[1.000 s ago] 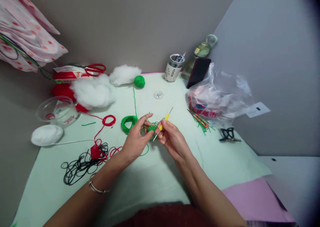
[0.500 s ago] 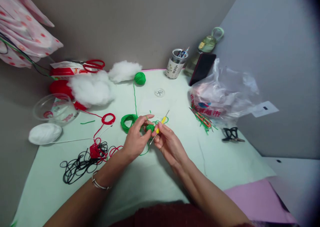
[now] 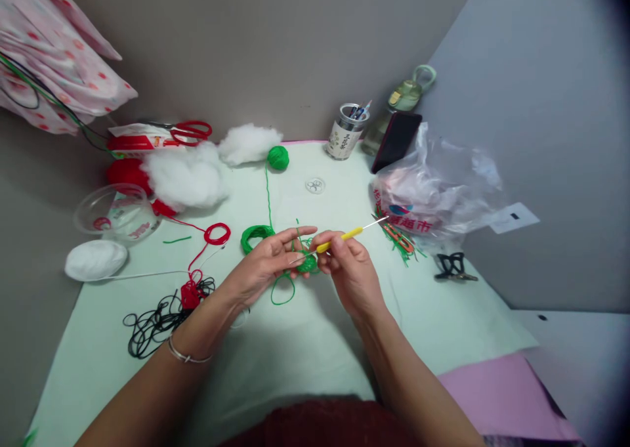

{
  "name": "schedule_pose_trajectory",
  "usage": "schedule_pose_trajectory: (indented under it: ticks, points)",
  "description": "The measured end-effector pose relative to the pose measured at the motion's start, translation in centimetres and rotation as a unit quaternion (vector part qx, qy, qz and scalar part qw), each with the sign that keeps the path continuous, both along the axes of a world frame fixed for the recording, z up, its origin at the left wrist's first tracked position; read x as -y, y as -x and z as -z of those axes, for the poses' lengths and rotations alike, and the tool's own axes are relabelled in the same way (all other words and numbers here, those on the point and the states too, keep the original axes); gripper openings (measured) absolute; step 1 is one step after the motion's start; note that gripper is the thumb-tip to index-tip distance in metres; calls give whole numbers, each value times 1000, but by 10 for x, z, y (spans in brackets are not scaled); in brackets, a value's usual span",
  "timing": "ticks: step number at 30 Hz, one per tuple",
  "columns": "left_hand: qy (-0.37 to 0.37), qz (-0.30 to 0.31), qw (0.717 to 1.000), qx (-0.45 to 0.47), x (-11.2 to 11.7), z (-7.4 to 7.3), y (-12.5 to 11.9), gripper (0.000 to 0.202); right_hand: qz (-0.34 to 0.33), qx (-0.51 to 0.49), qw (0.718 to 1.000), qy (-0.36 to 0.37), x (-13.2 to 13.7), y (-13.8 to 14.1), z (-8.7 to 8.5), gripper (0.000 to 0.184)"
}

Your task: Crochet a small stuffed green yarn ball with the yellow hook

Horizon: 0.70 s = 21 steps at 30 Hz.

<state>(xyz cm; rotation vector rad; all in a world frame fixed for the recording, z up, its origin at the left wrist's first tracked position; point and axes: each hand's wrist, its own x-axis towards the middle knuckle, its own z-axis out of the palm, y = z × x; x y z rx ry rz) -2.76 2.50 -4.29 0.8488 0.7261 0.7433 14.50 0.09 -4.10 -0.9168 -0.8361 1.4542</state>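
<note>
Between thumb and fingers, my left hand (image 3: 266, 263) holds a small green crochet piece (image 3: 308, 263), with a strand of green yarn running up over the fingers. My right hand (image 3: 352, 266) grips a yellow-handled crochet hook (image 3: 339, 240). One metal end of the hook reaches left to the green piece; the other points up and right. Whether the tip sits inside a stitch is too small to tell. A loop of green yarn (image 3: 283, 289) hangs below the piece. Behind my left hand lies a green yarn coil (image 3: 256, 235), its strand leading back to a green yarn ball (image 3: 278, 158).
On the left are white stuffing (image 3: 184, 178), red-handled scissors (image 3: 191, 132), a clear plastic bowl (image 3: 111, 214), a white yarn ball (image 3: 96, 260) and tangled black cord (image 3: 152, 329). To the right stand a pen can (image 3: 344, 135), a phone (image 3: 396, 142), a plastic bag (image 3: 428, 191) and a black hair clip (image 3: 455, 266).
The hook has swung from steep to nearly level, its left end now at the green piece. My left fingers have stretched out more, and a yarn loop now hangs below the piece.
</note>
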Motion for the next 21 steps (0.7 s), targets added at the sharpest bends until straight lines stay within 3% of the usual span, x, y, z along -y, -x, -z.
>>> schedule_pose_trajectory:
  ticks: [8,12,16,21]
  points:
    - [44,-21,998,38,7,-14,-1,70,-65,31,993,-94,6,-1,-4,12]
    - [36,-51,997,48,9,-17,-5,79,-59,66,991,-100,8,-1,-4,11]
    - [22,-56,997,47,13,-19,-11,86,-66,40,991,-106,8,-1,-2,8]
    - [-21,-25,999,32,10,-20,-3,69,-30,-1,995,-96,6,-3,-6,9]
